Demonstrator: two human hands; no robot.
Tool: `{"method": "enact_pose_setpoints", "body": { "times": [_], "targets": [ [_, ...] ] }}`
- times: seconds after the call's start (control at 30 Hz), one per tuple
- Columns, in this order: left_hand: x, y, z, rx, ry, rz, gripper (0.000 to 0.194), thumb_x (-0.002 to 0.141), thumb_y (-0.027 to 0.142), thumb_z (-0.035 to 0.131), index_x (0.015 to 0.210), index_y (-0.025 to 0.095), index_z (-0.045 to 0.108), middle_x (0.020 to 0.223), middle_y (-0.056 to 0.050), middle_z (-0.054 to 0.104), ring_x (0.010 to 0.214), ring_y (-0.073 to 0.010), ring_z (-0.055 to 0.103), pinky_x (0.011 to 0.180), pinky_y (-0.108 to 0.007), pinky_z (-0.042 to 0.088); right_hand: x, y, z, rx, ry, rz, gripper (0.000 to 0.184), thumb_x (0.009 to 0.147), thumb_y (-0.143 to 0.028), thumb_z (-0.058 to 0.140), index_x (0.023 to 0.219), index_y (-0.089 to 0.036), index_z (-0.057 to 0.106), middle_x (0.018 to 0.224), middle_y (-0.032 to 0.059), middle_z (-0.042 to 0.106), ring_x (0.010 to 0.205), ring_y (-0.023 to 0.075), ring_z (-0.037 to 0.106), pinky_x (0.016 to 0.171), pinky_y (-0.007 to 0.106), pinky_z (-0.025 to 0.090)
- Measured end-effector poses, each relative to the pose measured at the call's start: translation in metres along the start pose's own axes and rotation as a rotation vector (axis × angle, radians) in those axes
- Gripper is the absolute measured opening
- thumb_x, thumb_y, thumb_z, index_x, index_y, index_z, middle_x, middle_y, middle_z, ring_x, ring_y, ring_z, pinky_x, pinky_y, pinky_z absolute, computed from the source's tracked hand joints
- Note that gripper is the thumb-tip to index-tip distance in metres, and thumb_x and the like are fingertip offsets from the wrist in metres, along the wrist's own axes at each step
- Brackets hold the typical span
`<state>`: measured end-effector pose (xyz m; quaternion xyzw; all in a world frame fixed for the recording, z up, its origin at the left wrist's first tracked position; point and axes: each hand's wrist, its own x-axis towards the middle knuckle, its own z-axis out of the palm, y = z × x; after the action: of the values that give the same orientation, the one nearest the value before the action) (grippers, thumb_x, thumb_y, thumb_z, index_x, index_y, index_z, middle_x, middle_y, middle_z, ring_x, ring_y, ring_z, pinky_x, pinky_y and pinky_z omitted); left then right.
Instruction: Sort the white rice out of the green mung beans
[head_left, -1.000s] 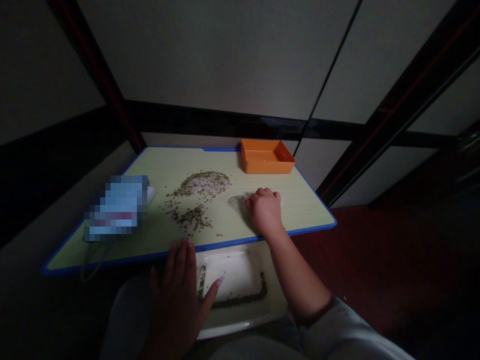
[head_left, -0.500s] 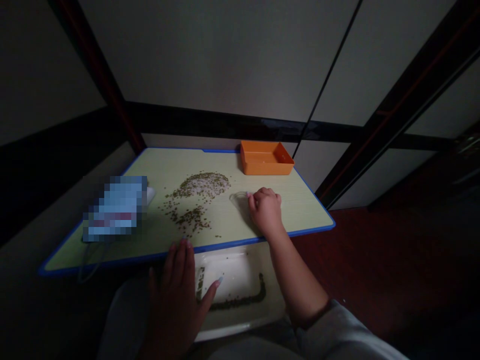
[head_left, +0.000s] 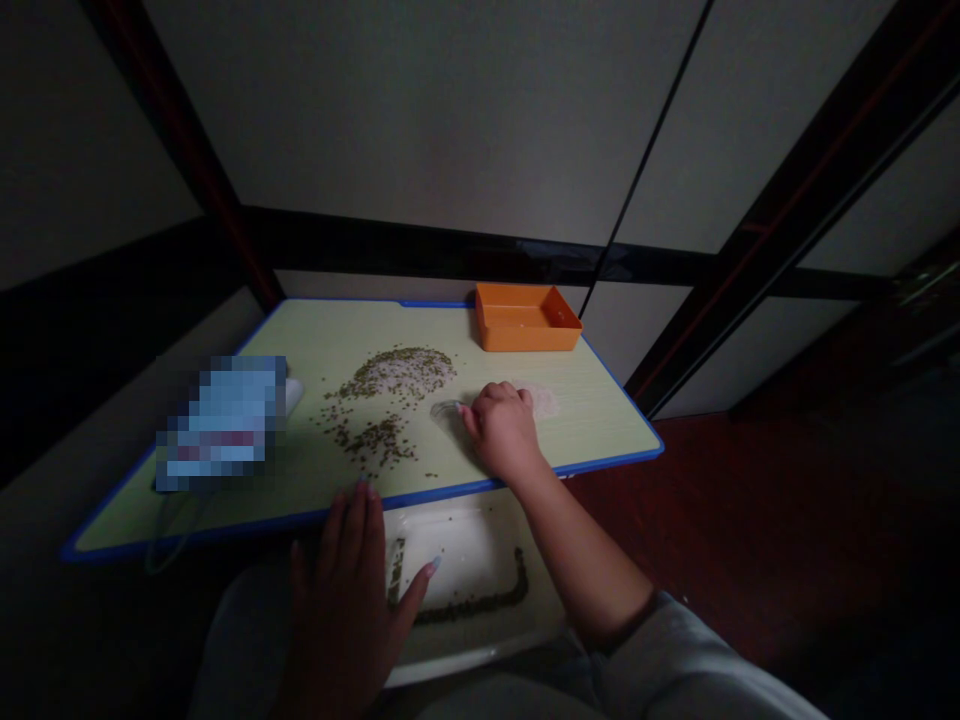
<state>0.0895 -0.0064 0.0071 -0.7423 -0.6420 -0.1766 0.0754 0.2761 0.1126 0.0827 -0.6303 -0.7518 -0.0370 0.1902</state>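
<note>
My right hand (head_left: 502,430) rests curled on a pale green board (head_left: 315,340) with a blue rim, its fingertips on a thin clear plastic piece (head_left: 448,409). Just right of that hand lies a pale patch of fine grains (head_left: 541,400). To the left sits a mound of pale grains and green beans (head_left: 397,372), with loose green beans (head_left: 367,442) scattered below it. My left hand (head_left: 343,600) lies open, fingers apart, its fingertips at the board's front edge and holding nothing.
An orange rectangular tray (head_left: 525,318) stands at the board's back edge. A white tray (head_left: 450,545) with a line of green beans lies below the front edge. A blurred blue object (head_left: 221,425) lies at the left. Wall panels stand behind; a dark red floor lies right.
My right hand and the clear piece have slid left across the board, and a pale patch of grains now shows to their right. My left hand has barely moved.
</note>
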Motion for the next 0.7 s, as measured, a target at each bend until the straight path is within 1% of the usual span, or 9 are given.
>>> {"method": "enact_pose_setpoints", "body": {
  "times": [0.17, 0.37, 0.57, 0.7],
  "targets": [
    [0.0, -0.001, 0.002, 0.011, 0.003, 0.011, 0.08, 0.086, 0.051, 0.033, 0.149, 0.011, 0.005, 0.157, -0.018, 0.027, 0.146, -0.0311, 0.02, 0.112, -0.062, 0.021, 0.0, -0.002, 0.002, 0.041, 0.047, -0.003, 0.034, 0.097, -0.036, 0.045, 0.083, -0.017, 0.068, 0.093, 0.0071, 0.064, 0.096, 0.0197, 0.051, 0.08, 0.034, 0.028],
    [0.0, 0.0, 0.002, 0.007, 0.011, 0.003, 0.08, 0.086, 0.051, 0.032, 0.149, 0.011, 0.006, 0.156, -0.018, 0.028, 0.146, -0.0308, 0.019, 0.114, -0.062, 0.019, 0.0, -0.007, 0.005, 0.072, 0.015, -0.067, 0.033, 0.096, -0.037, 0.047, 0.081, -0.016, 0.068, 0.09, 0.0064, 0.064, 0.094, 0.0188, 0.051, 0.079, 0.033, 0.028],
    [0.001, 0.0, 0.002, -0.002, 0.017, 0.0, 0.079, 0.086, 0.051, 0.031, 0.149, 0.011, 0.007, 0.156, -0.018, 0.029, 0.145, -0.0316, 0.022, 0.112, -0.063, 0.022, 0.0, -0.011, 0.005, 0.01, -0.01, -0.101, 0.034, 0.096, -0.038, 0.046, 0.083, -0.017, 0.07, 0.092, 0.0077, 0.065, 0.095, 0.0201, 0.052, 0.083, 0.036, 0.029],
    [0.0, 0.0, 0.002, -0.007, 0.014, 0.0, 0.079, 0.086, 0.051, 0.032, 0.149, 0.011, 0.008, 0.156, -0.017, 0.028, 0.146, -0.0305, 0.02, 0.114, -0.061, 0.019, 0.003, -0.008, 0.004, -0.05, -0.009, -0.05, 0.034, 0.096, -0.035, 0.044, 0.087, -0.016, 0.071, 0.096, 0.0102, 0.065, 0.099, 0.0222, 0.052, 0.086, 0.038, 0.03]
  ]
}}
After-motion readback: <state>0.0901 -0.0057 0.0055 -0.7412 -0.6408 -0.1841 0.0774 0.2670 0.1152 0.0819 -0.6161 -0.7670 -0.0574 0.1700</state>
